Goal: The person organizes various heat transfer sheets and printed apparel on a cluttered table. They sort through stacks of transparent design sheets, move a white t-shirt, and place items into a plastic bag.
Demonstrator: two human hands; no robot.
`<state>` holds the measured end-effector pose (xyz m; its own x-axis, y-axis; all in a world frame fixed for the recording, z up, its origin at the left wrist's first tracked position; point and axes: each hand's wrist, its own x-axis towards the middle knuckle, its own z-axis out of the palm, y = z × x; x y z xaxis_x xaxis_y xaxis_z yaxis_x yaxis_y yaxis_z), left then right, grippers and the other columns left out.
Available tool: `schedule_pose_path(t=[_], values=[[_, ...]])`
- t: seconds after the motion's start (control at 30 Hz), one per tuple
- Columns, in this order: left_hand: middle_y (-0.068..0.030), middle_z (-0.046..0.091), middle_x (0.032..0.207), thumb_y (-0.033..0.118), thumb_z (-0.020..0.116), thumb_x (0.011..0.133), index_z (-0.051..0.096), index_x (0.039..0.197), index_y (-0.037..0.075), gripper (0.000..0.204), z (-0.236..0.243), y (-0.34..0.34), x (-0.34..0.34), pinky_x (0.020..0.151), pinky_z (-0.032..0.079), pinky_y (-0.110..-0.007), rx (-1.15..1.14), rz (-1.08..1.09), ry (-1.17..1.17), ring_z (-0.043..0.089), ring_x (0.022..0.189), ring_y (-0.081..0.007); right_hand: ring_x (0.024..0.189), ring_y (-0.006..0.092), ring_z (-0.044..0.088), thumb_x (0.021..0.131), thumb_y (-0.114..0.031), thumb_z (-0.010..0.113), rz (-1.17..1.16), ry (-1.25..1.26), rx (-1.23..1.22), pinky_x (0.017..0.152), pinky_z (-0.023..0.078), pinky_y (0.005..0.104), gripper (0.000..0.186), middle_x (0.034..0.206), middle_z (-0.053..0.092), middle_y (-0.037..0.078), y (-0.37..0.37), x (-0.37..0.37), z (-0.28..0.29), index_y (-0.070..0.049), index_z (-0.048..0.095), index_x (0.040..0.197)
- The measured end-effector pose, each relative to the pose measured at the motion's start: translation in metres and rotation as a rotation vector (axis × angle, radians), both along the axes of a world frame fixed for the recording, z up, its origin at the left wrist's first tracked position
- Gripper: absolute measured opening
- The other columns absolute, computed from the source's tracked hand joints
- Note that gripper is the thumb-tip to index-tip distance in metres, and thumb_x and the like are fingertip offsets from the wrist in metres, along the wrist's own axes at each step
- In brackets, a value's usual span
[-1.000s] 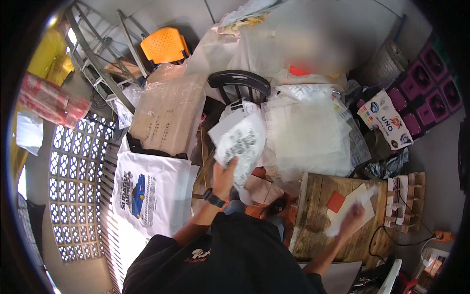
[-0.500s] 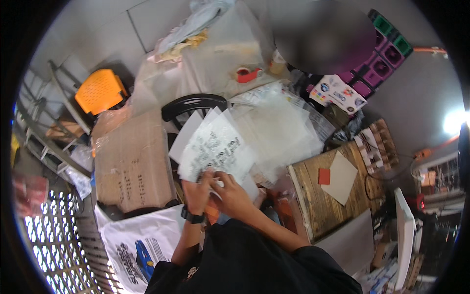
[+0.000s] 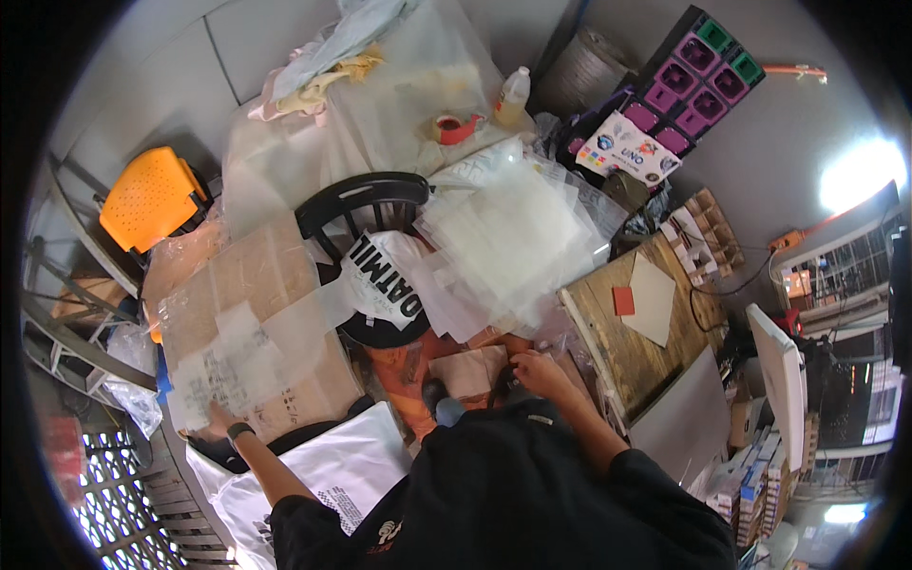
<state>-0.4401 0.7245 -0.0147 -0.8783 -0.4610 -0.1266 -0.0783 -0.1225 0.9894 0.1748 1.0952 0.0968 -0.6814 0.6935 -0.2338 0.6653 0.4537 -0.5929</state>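
Note:
My left hand (image 3: 220, 418) reaches far left and holds the lower edge of a clear printed plastic bag (image 3: 242, 356), which lies spread over a brown cardboard box (image 3: 249, 332). My right hand (image 3: 537, 366) sits in front of me at a brown paper packet (image 3: 470, 373) on my lap, fingers curled at its edge; whether it grips it is unclear. A heap of clear plastic bags (image 3: 513, 242) lies on a black chair (image 3: 366, 204) ahead.
An orange chair (image 3: 152, 199) stands far left. A wooden board (image 3: 632, 328) with a red square and a pale sheet is at right. A red tape roll (image 3: 454, 128) and a bottle (image 3: 513, 95) sit on a covered table behind. White printed bags (image 3: 332, 475) lie lower left.
Both hands held the printed bag in front of me. The left hand has since carried it left onto the cardboard box, and the right hand has let go and dropped to my lap.

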Motion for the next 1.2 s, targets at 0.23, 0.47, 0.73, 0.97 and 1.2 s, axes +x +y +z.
schedule_pose_path(t=[0.23,0.47,0.73,0.97,1.2], values=[[-0.0167,0.065,0.102,0.021,0.074,0.077,0.054,0.118,-0.004,0.052,-0.006,-0.040,-0.013,0.062,0.054,-0.044,-0.315,-0.057,-0.170,0.064,0.087,-0.0317,0.085,0.0364,0.065,0.077,-0.025,0.063,-0.191,-0.208,-0.260,0.077,0.050,0.0431,0.028,0.087,0.067,0.020,-0.012,0.071,-0.069,-0.004,0.068,0.095],[-0.0178,0.059,0.116,0.020,0.062,0.089,0.051,0.124,-0.002,0.042,0.119,0.040,0.100,0.094,0.044,-0.044,-1.032,0.133,0.620,0.056,0.109,-0.0333,0.082,0.0308,0.066,0.080,-0.030,0.065,-0.364,-0.222,-0.281,0.074,0.051,0.0400,0.032,0.088,0.069,0.017,-0.023,0.105,-0.121,-0.005,0.069,0.098],[-0.0144,0.060,0.110,0.009,0.066,0.084,0.057,0.111,0.003,0.029,0.084,0.292,0.262,0.086,0.047,-0.035,-0.438,-1.197,0.691,0.057,0.103,-0.0274,0.097,0.0301,0.064,0.079,-0.042,0.069,-0.546,-0.125,-0.388,0.083,0.049,0.0391,0.051,0.103,0.067,0.020,0.021,0.065,-0.143,0.002,0.066,0.105],[-0.0222,0.059,0.113,0.039,0.079,0.074,0.048,0.123,-0.007,0.074,-0.044,0.457,0.343,0.092,0.046,-0.038,-0.451,-1.568,0.167,0.058,0.106,-0.0294,0.094,0.0229,0.063,0.082,-0.034,0.072,-1.075,0.725,-0.550,0.079,0.050,0.0346,0.054,0.106,0.065,0.014,0.074,0.124,-0.248,0.004,0.057,0.117],[-0.0250,0.052,0.127,0.061,0.074,0.069,0.036,0.134,-0.012,0.105,-0.161,0.531,0.234,0.099,0.041,-0.037,-0.705,-1.308,-0.298,0.053,0.115,-0.0295,0.088,0.0171,0.061,0.084,-0.026,0.070,-1.581,0.925,-0.965,0.074,0.050,0.0347,0.039,0.103,0.063,0.005,0.129,0.040,-0.193,-0.004,0.059,0.114]])
